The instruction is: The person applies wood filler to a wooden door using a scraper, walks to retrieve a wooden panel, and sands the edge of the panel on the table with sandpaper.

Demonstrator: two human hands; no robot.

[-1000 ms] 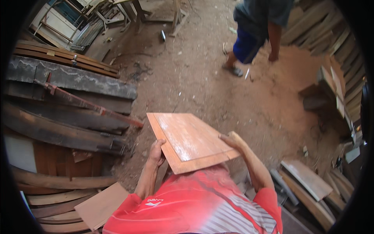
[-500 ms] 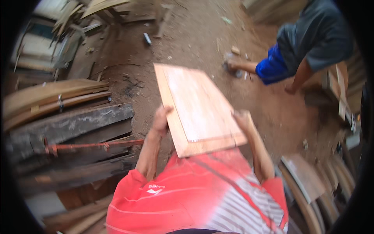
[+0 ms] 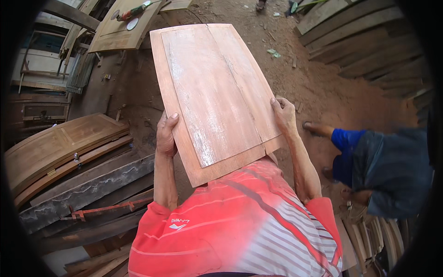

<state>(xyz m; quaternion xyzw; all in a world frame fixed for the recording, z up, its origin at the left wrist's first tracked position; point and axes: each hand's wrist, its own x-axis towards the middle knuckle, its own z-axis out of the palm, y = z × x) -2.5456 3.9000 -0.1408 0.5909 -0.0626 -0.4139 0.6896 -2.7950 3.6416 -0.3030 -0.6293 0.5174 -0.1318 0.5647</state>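
Gripping wooden panel (image 3: 217, 92) (both hands, edgewise)

Both forearms raised ahead of the chest, elbows bent. Left hand (image 3: 165, 136) clamped with thumb on top, fingers beneath. Right hand (image 3: 284, 114) clamped likewise, wrist straight.

A panel (image 3: 214, 94) stands between the left hand (image 3: 165, 136) on its left edge and the right hand (image 3: 284, 115) on its right edge; doors (image 3: 60, 147) and planks (image 3: 87, 191) lie stacked at the left; another person (image 3: 383, 166) bends at the right, before a plank pile (image 3: 364, 41).
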